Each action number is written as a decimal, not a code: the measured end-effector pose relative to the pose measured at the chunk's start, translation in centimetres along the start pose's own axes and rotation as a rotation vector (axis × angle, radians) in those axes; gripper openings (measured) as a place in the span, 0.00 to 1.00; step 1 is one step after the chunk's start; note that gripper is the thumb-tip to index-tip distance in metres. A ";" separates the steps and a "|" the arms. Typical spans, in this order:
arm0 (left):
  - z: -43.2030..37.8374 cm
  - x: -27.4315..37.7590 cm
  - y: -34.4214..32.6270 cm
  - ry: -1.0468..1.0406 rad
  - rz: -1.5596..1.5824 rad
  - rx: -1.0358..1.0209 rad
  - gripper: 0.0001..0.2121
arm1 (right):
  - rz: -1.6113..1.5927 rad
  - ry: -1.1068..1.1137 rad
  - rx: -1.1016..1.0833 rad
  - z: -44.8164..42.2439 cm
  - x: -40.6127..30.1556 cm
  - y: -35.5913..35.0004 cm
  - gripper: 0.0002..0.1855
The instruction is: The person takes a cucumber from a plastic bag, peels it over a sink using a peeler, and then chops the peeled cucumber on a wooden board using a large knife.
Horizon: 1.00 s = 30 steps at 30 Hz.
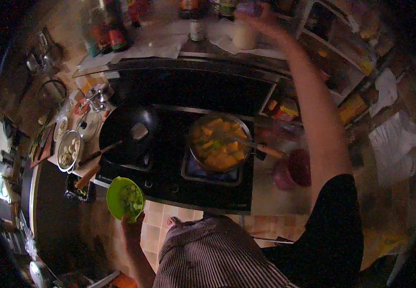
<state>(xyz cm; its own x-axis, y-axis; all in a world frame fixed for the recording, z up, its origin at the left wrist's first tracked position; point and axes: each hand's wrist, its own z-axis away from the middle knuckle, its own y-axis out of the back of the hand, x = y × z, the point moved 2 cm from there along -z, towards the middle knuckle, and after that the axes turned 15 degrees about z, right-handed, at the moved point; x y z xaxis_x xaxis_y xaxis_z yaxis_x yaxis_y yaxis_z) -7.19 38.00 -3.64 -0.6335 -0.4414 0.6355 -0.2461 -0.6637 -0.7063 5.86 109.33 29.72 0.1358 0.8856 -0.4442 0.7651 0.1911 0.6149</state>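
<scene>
My left hand (133,220) grips the underside of a bright green bowl (113,197) that holds chopped green vegetables (131,199), in front of the stove's left part. My right arm stretches far up to the shelf behind the stove. There my right hand (256,16), blurred, is at the purplish top of a pale container (244,35); whether it grips it cannot be told. On the right burner stands a pan (192,151) of orange chunks and some green pieces in liquid, with a wooden-handled utensil (270,150) resting across its rim. A dark wok (121,118) with a utensil in it stands on the left burner.
Left of the black stove (200,201) are a white-rimmed strainer (59,158) of pale pieces, a glass lid (89,124) and a cutting board (46,147). Dark red bowls (283,176) stand right of it. Bottles (117,37) line the back shelf. A wooden handle (87,177) juts over the front left edge.
</scene>
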 end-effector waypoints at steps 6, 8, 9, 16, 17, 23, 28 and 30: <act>5.5 1.1 -1.5 -0.005 0.048 0.232 0.28 | -0.047 -0.469 -0.163 0.6 -11.2 3.9 0.53; 5.2 -0.2 1.0 -0.033 -0.114 0.175 0.28 | -0.051 -0.400 -0.233 -1.7 -5.4 6.5 0.54; 5.2 -0.7 2.1 -0.050 -0.194 0.157 0.27 | -0.076 -0.331 -0.324 -2.5 -3.0 7.1 0.56; 9.3 1.4 -2.8 -0.136 -0.631 0.310 0.26 | 0.395 -0.175 -0.067 -4.8 -5.1 7.4 0.32; 9.3 1.7 -3.4 -0.134 -1.002 0.295 0.23 | 0.457 -0.136 0.056 -3.7 -6.0 8.0 0.30; 11.3 0.1 -0.2 -0.063 -0.437 0.204 0.21 | 0.222 0.048 0.317 9.5 -19.1 0.4 0.24; 10.6 -1.2 -1.5 0.092 0.186 0.285 0.24 | -0.083 0.621 -0.448 26.6 -37.7 -14.6 0.18; 10.9 -0.5 -2.9 0.098 0.211 0.303 0.23 | -0.198 0.719 -0.695 32.2 -42.2 -21.0 0.19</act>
<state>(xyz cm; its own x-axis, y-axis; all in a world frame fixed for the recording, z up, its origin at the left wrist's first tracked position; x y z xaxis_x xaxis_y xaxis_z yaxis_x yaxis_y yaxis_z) 1.85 33.53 1.55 -0.7181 -0.5371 0.4425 0.1163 -0.7195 -0.6846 4.35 54.29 14.59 -0.5388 0.8123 -0.2235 0.1667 0.3629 0.9168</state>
